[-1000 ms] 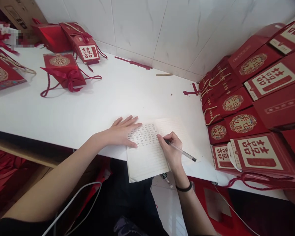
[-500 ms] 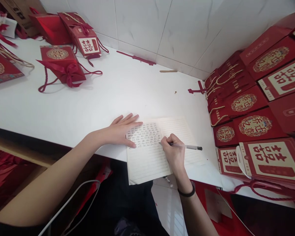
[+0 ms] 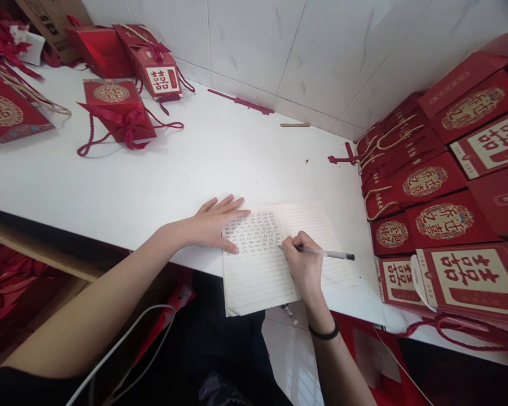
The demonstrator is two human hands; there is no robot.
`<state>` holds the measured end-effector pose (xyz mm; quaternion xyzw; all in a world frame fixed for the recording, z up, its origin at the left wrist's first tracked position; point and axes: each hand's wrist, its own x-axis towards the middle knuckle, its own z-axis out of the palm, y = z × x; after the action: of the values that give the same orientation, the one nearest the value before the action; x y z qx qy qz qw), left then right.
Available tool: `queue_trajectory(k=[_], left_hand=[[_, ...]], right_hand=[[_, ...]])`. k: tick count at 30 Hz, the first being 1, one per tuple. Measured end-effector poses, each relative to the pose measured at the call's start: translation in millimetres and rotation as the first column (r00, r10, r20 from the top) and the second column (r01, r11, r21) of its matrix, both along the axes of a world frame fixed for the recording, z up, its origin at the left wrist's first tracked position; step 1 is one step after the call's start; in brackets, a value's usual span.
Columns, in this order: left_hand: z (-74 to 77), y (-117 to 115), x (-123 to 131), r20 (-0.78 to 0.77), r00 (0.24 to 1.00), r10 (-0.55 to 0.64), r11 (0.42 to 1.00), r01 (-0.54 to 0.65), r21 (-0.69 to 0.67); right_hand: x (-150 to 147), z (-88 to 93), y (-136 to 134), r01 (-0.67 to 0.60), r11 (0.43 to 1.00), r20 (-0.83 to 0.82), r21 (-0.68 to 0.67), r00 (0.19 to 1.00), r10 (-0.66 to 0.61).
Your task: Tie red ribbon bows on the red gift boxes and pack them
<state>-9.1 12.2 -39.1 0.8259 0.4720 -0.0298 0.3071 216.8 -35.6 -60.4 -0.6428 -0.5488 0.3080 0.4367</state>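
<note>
Handwriting (image 3: 252, 239) in small dark rows covers the upper part of the left page of an open notebook of cream lined paper (image 3: 258, 285). The notebook lies near the front of a white smooth tabletop (image 3: 182, 175), its lower left part jutting past the edge above the person's lap. The right hand (image 3: 305, 268), a thin black band (image 3: 324, 334) round its wrist, grips a slim clear-barrelled pen with a black end (image 3: 336, 255) between thumb and fingers. The pen slants to the right, and its point seems to meet the paper by the last written row, though it is too small to be certain. The left hand (image 3: 214, 228) is flat and relaxed with fingers spread, grasping nothing, its thumb side over the notebook's left margin.

Towards the back, by a white marbled tile wall (image 3: 258, 51), lie a narrow dark-red strip (image 3: 254, 105) and a flat tan stick (image 3: 295, 124). At the left stands a red paper gift box with a ribbon bow and a round gold emblem (image 3: 112, 93), near other red boxes. Red cartons with gold and cream labels (image 3: 442, 220) are stacked along the right side.
</note>
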Motion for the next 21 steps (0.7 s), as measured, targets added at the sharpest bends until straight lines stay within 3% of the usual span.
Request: queue_trajectory(k=[21], left_hand=[[0.7,-0.4,-0.1,0.02,1.0,0.006,1.0,-0.006,-0.008]], right_hand=[[1.4,-3.0,0.3,-0.007,0.999,0.064,0.041,0.998,0.004]])
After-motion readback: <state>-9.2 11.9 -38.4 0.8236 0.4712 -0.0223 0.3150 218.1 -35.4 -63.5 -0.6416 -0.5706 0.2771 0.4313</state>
